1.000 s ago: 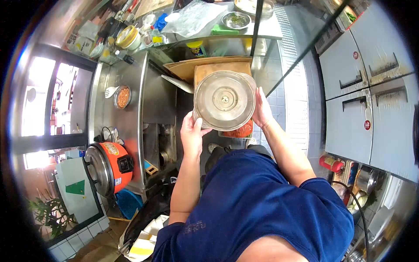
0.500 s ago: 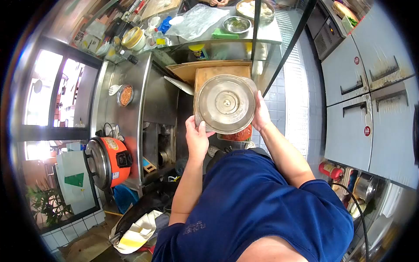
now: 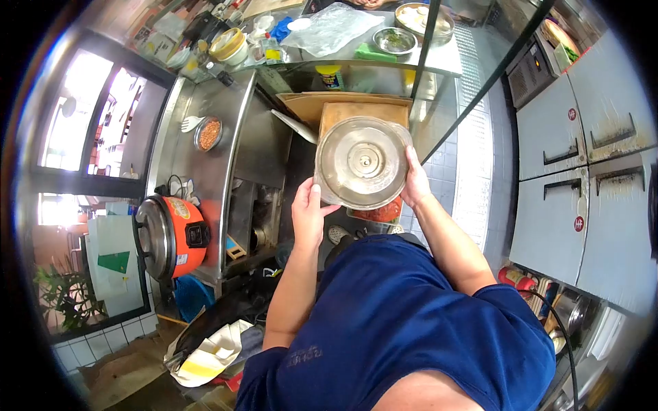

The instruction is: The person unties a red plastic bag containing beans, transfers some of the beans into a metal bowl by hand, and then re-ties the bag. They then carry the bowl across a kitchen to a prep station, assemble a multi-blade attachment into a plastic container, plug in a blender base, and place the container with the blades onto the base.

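In front of my body, both hands hold a round, worn metal lid [image 3: 362, 163] with rings and a small knob at its centre. Whether a container is under it, I cannot tell. My left hand [image 3: 310, 209] is closed on the lower left edge, its thumb up along the side and a finger reaching underneath. On the right edge, my right hand [image 3: 415, 181] grips with the thumb on the near side; its other fingers are mostly hidden. Behind the lid stands a cardboard box [image 3: 363, 112]. Partly covered below it is a tub of red food [image 3: 377, 212].
A steel counter [image 3: 219, 164] on the left bears a bowl of brown food [image 3: 208, 133] and a white fork [image 3: 191, 123]. An orange cooker [image 3: 179, 236] stands nearby. Grey fridge doors [image 3: 582, 178] line the right. Another person's hands [image 3: 367, 3] are at the far worktable [image 3: 439, 61].
The surroundings have shifted slightly right and, at the far table, down in view. Both hands keep their hold on the lid, which appears a little farther right.
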A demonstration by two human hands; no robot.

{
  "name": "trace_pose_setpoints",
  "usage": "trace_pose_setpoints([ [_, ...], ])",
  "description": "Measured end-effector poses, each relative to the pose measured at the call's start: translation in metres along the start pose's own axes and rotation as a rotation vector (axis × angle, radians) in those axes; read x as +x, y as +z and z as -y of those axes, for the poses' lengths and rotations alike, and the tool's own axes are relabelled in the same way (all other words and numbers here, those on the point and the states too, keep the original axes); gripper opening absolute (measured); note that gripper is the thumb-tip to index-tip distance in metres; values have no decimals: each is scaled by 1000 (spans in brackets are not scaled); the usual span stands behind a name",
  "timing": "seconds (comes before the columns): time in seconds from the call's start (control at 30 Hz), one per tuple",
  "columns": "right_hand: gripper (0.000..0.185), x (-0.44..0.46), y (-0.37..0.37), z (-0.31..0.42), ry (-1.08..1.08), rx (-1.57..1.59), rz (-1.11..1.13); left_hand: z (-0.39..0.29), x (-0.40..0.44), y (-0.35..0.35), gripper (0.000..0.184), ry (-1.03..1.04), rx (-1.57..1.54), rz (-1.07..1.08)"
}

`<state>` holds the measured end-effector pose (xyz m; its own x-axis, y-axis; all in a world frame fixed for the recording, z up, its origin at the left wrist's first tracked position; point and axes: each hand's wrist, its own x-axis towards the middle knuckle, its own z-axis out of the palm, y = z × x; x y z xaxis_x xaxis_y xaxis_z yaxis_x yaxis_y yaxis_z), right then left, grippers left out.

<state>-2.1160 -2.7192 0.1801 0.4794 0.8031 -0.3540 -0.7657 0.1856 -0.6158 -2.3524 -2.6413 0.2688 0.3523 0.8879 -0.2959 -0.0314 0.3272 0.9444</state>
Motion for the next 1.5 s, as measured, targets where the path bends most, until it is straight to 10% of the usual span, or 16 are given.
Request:
trace_pose_setpoints([
  [0.7, 56, -16, 42, 19, -123, -219, 151, 7, 1, -53, 22, -294, -407, 164],
  [1.17, 53, -5, 33, 20, -35, -159, 177, 5, 2, -43, 50, -506, -386, 204],
  [1.5, 11, 11, -1, 22, 74, -142, 238, 9, 11, -44, 56, -579, -340, 193],
])
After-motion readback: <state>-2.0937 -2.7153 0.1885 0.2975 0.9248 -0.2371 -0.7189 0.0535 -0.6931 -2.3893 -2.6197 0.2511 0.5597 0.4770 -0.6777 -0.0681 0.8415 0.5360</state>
